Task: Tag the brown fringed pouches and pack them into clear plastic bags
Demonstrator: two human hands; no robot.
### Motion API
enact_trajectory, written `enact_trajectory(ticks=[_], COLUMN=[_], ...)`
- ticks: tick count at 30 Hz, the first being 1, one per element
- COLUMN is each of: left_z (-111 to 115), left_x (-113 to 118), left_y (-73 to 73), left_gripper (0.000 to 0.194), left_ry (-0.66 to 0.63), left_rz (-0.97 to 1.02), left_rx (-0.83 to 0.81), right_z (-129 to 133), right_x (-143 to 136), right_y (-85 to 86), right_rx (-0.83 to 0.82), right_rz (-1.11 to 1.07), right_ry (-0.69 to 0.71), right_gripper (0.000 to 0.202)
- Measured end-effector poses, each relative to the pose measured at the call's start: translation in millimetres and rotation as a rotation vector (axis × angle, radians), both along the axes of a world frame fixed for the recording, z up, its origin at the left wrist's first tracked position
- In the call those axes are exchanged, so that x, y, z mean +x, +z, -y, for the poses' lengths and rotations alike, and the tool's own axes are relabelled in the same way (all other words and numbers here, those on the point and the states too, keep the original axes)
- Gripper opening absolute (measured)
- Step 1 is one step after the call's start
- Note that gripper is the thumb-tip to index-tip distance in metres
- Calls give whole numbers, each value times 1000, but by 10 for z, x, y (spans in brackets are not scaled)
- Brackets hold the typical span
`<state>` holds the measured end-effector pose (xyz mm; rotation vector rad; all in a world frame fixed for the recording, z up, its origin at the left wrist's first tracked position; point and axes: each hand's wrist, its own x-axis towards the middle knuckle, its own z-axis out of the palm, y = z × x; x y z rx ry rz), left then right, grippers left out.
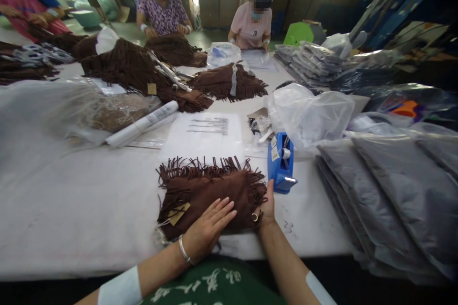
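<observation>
A brown fringed bag [211, 195] lies flat on the white table in front of me, its fringe spread along the far edge and both sides. A tan hang tag [179, 213] on a pale string rests at its left end, and a gold ring [255, 217] shows at its right end. My left hand [211, 226] is open, pressing flat on the bag with fingers stretched out. At the right end, my right hand [266, 207] grips the bag's edge, its fingers partly hidden by fringe. Just beyond the right thumb stands a blue tape dispenser [281, 164].
Stacked grey items in plastic bags [390, 200] line the right side. Beyond my bag are a printed sheet [207, 131], a rolled paper [143, 124], clear plastic bags [311, 109] and more brown fringed pieces [229, 81]. Several co-workers [252, 24] are across the table.
</observation>
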<state>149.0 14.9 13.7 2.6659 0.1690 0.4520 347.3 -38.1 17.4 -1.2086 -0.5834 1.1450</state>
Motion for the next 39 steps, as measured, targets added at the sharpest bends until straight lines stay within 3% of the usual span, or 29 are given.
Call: enact_trajectory(ticks=[3,6,9,11,13,15,17,20,22,26,31,35,39], left_z=[-10,-11,-69,-197,-400,-635,-846,-1064,-1168,-1383,-1642,-1828,-2009], left_x=[-37,-146,-328,-494,-702,-944,-1186,-1431,-1466,-1305,-1022,-792,-523], left_y=[48,172,337,421,447,410,338,237,193,126,101,137,128], left_gripper=[60,40,23,23,28,40,52,56,52,43,47,30,28], left_ry=[-8,79,394,665,929,1135,1216,1160,1087,958,620,492,374], left_rz=[-34,20,145,192,228,289,333,293,211,60,-114,-83,-136], left_rx=[-137,-344,-524,-630,-726,-844,-1043,-1423,-1617,-1808,-1975,-1999,-2103], right_z=[-71,-89,-74,-39,31,127,211,219,127,-224,-765,-1108,-1358], right_x=[21,-82,-257,-360,-416,-386,-239,135,362,484,379,443,439], right_y=[79,26,-78,-75,0,89,118,4,-98,-93,105,105,97], right_rx=[50,48,14,34,147,253,188,-147,-310,-443,-431,-448,-437], right_rz=[339,649,1124,1302,1310,1177,950,455,160,-126,-340,-364,-402], right_ry=[-29,113,252,308,441,495,298,-136,-164,131,563,668,766], right_gripper=[73,64,70,67,60,49,37,39,47,51,50,43,47])
